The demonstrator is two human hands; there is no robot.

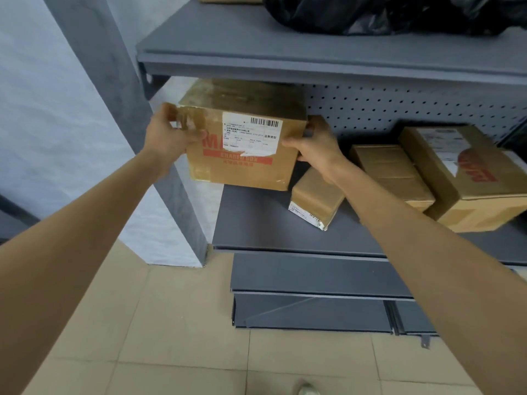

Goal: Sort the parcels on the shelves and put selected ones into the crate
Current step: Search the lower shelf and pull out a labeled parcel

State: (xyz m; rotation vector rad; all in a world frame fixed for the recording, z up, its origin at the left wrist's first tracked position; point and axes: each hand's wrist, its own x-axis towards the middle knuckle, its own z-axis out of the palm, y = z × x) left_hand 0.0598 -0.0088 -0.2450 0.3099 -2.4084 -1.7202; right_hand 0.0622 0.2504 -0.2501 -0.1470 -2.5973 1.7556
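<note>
A large brown cardboard parcel [242, 163] with red print and a white barcode label is at the left end of the middle grey shelf [256, 223], its front face toward me. My left hand [168, 135] grips its left edge and my right hand [316, 143] grips its right edge. A small taped parcel [315, 199] lies just right of it on the shelf, partly under my right forearm. Two more brown parcels, a flat one [393, 172] and a bigger one with a label [467, 178], sit further right. No crate is in view.
The upper shelf [256, 49] carries a black plastic bag [385, 12] and the edge of another box. A perforated grey back panel [399, 106] closes the shelf. Lower shelves [313, 277] jut out below. A grey upright post [165, 178] stands left, over beige floor tiles.
</note>
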